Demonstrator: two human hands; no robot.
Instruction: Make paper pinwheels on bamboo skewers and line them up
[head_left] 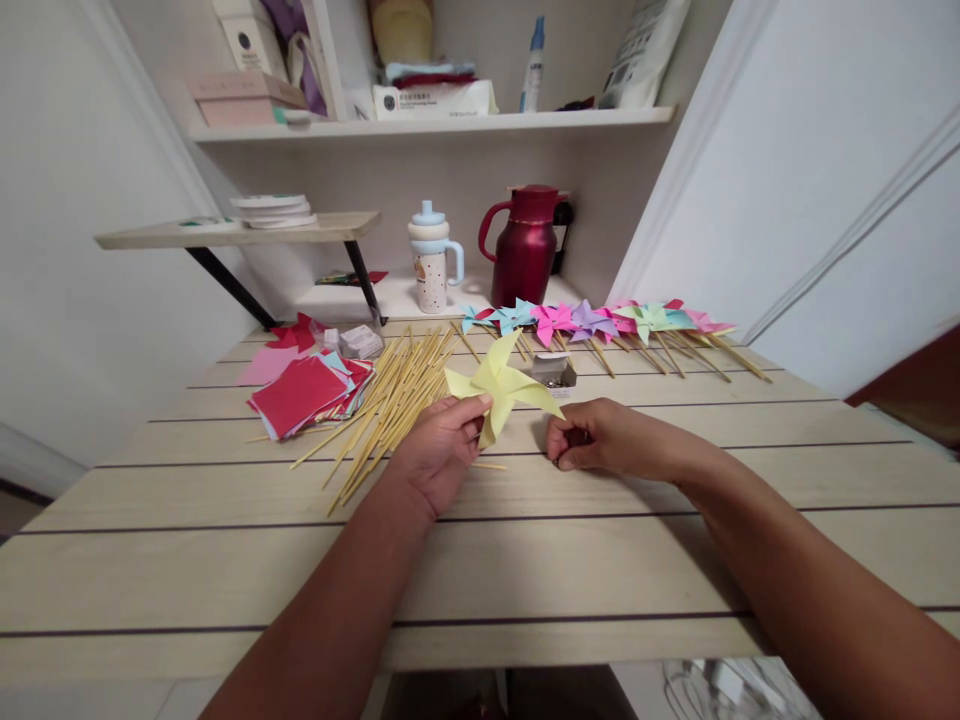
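The left hand (444, 440) pinches a pale-yellow folded-paper pinwheel (497, 377) below centre, probably to avoid crushing it; beside that, the right hand (600, 437) curls (contents unclear).

Paper stack (300, 397): left of sticks (405, 385) | box (566, 380): before pinwheels (553, 324) | jug (523, 255): behind pinwheels

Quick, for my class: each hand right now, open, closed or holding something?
Left hand: closed, holding the yellow paper pinwheel.
Right hand: curled; whether it holds anything cannot be told.
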